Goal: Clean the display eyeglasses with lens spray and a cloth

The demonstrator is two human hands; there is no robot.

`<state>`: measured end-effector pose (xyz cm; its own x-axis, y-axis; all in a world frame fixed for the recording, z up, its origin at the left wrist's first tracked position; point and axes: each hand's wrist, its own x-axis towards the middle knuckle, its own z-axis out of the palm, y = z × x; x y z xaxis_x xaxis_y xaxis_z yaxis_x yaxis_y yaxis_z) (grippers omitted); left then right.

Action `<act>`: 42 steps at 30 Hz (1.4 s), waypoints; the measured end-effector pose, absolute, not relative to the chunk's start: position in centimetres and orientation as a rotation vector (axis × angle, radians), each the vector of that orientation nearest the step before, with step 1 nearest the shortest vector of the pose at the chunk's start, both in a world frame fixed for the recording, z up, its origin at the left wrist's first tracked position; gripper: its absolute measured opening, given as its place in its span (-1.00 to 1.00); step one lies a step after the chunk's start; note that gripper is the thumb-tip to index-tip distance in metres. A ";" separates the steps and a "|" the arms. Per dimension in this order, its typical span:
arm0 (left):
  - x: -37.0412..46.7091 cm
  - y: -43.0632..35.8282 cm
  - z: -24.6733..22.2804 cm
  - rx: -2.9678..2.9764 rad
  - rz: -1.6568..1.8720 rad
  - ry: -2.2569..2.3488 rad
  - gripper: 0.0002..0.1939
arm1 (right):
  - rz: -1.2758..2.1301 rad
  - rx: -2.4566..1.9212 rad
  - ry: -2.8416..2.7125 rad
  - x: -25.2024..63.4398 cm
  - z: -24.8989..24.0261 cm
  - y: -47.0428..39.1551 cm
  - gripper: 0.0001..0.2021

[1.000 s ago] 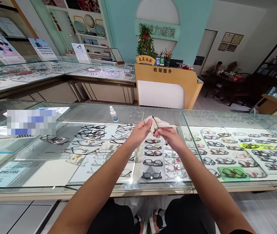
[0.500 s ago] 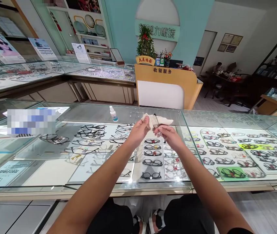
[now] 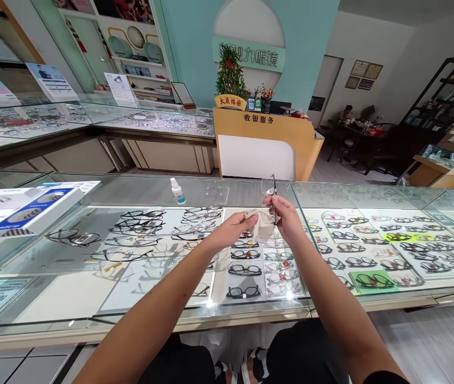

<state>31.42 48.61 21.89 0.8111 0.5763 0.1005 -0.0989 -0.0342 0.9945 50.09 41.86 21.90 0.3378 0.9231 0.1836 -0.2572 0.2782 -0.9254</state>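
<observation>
The glasses point(image 3: 272, 191) have come up above the soft, rumpled cream cloth point(image 3: 262, 226). The right hand's point(image 3: 283, 214) fingers pinch their thin dark frame; the left hand's point(image 3: 238, 228) thumb and fingers close on the cloth, over the smooth glass counter point(image 3: 141, 188).

Glass-topped display counter point(image 3: 251, 312), small white bottle point(image 3: 177, 192) on it, blue-and-white box point(image 3: 37, 209) toward the left

My cream cloth point(image 3: 262, 226) hides part of the thin dark-framed glasses point(image 3: 273, 193); their held lens is too small to read.
</observation>
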 end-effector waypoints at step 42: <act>32.9 47.7 20.1 1.132 0.754 0.423 -0.42 | 1.035 -0.882 -0.869 47.1 22.0 41.5 -0.70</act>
